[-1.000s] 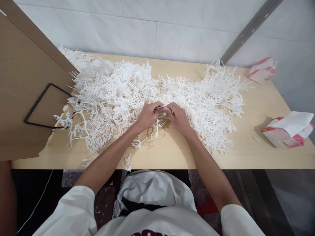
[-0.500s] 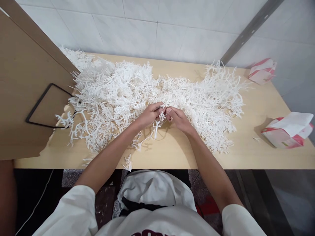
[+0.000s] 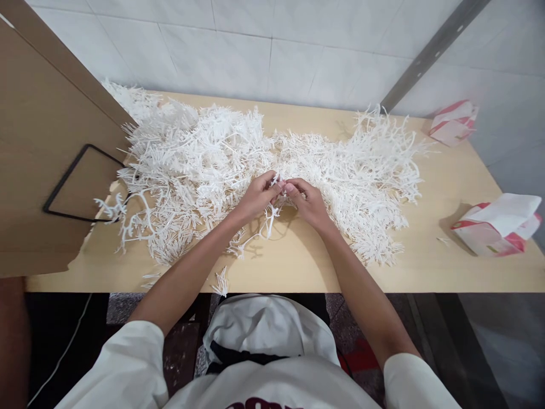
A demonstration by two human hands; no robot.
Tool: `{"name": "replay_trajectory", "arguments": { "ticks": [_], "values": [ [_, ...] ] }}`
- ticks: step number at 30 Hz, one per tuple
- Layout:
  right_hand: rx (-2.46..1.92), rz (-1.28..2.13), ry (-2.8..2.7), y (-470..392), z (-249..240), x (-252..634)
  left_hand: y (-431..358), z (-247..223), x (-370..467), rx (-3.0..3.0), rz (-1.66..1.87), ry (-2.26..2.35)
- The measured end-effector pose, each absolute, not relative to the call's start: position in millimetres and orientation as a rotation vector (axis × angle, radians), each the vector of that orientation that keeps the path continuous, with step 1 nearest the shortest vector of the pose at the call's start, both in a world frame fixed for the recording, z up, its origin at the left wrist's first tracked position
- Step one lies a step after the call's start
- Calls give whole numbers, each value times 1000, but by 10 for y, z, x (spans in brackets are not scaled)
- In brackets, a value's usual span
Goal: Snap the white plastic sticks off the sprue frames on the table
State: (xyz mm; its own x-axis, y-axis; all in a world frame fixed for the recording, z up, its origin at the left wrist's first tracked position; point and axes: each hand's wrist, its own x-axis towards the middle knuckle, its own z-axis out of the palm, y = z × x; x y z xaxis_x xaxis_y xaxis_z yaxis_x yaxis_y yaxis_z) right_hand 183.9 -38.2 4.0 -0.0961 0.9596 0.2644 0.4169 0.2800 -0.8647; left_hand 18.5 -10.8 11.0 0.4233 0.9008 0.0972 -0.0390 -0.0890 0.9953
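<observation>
My left hand [image 3: 260, 195] is closed on a white branching plastic sprig [image 3: 269, 220], its thumb and fingers pinched together. Part of the sprig hangs below my fingers toward the table. Right against it, my right hand [image 3: 307, 200] is closed too, its fingertips meeting the left ones at the sprig. What exactly lies between the right fingertips is mostly hidden. Just behind my hands spread a large heap of white sprigs on the left [image 3: 200, 153] and another heap on the right [image 3: 353, 176]. One small loose sprig [image 3: 221, 282] rests at the table's front edge.
A brown cardboard box [image 3: 46, 142] stands at the left, with a black wire frame [image 3: 63, 179] against it. Two red-and-white tissue packs, one near [image 3: 496, 227] and one far [image 3: 453, 122], are on the right of the wooden table [image 3: 438, 267]. A metal post [image 3: 430, 59] rises at the back.
My left hand has turned slightly, its thumb now reaching across toward the right fingertips. The piece between my hands has shifted up a little. The heaps look the same.
</observation>
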Motion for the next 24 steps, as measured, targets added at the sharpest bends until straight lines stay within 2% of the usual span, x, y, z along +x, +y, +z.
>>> {"name": "replay_trajectory", "arguments": {
  "ticks": [14, 19, 24],
  "values": [
    [-1277, 545, -1987, -377, 12, 1872, -169, 62, 173, 1780, 991, 1010],
    [-1232, 601, -2006, -402, 96, 1864, -187, 114, 165, 1990, 1002, 1069],
    [-1198, 678, -1998, -425, 154, 1867, -186, 111, 165, 1861, 926, 993]
  ]
}}
